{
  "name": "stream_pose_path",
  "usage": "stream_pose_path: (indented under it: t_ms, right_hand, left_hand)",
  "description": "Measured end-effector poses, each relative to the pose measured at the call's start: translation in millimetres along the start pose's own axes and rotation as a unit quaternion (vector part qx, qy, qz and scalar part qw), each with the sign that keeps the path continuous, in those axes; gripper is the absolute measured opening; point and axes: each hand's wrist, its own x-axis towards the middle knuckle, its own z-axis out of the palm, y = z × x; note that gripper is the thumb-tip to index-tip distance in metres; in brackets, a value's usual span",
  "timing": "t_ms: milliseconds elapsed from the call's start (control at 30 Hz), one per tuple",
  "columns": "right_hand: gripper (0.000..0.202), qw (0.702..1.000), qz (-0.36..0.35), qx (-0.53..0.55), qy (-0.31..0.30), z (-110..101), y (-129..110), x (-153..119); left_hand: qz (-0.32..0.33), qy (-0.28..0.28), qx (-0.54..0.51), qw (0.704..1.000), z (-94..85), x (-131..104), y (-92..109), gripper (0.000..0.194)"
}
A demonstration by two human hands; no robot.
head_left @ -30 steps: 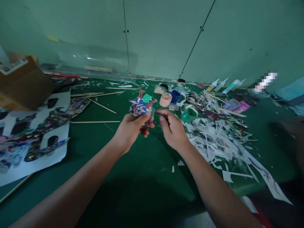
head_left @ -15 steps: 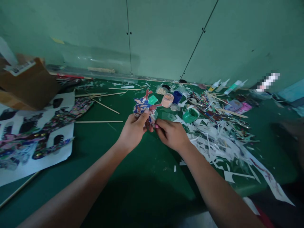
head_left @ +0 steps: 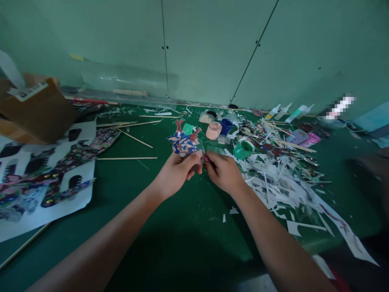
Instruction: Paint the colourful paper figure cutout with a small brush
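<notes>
Between the thumb and fingers of my left hand [head_left: 179, 170] is a painted cutout [head_left: 184, 144] in blue, white and peach, with red-brown antler-like pieces at its top. A bit of clear film [head_left: 201, 147] shows at its right edge. My right hand [head_left: 223, 168] is closed close beside it, its fingertips pinched on a small pink thing [head_left: 207, 158]. Most of that thing is hidden by the fingers, and its kind cannot be made out. Just beyond the hands stand open pots of peach paint [head_left: 213, 131], blue paint [head_left: 226, 126] and green paint [head_left: 243, 149].
White paper scraps [head_left: 270, 178] and tools lie heaped at the right. Glue bottles [head_left: 296, 114] stand near the wall. Thin wooden sticks [head_left: 127, 158] lie left of the hands. Farther left are a cardboard box [head_left: 36, 111] and a white sheet with decorated pieces [head_left: 82, 194].
The cutout has turned in my left hand, its antler-like pieces now pointing up, its painted front showing more fully. Both hands have shifted slightly right and stay close together.
</notes>
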Motion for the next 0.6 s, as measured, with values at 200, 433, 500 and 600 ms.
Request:
stream_pose_path:
  t_ms: [200, 433, 500, 600]
  right_hand:
    - [0.015, 0.999, 0.020, 0.025, -0.002, -2, -2, 0]
    - [0.018, 0.997, 0.050, -0.060, -0.015, -2, -6, 1]
    - [0.021, 0.993, 0.079, -0.084, -0.021, -1, -8, 2]
    - [0.022, 0.989, 0.109, -0.094, -0.035, 2, -10, 3]
  left_hand:
    - [-0.023, -0.019, -0.040, 0.999, 2.9, 0, -4, 0.025]
    - [-0.042, -0.016, -0.087, 0.995, 8.1, -2, -6, 0.026]
    - [-0.041, -0.005, -0.100, 0.994, 8.9, -2, -7, 0.026]
    - [-0.043, -0.004, -0.110, 0.993, 8.8, -2, -8, 0.026]
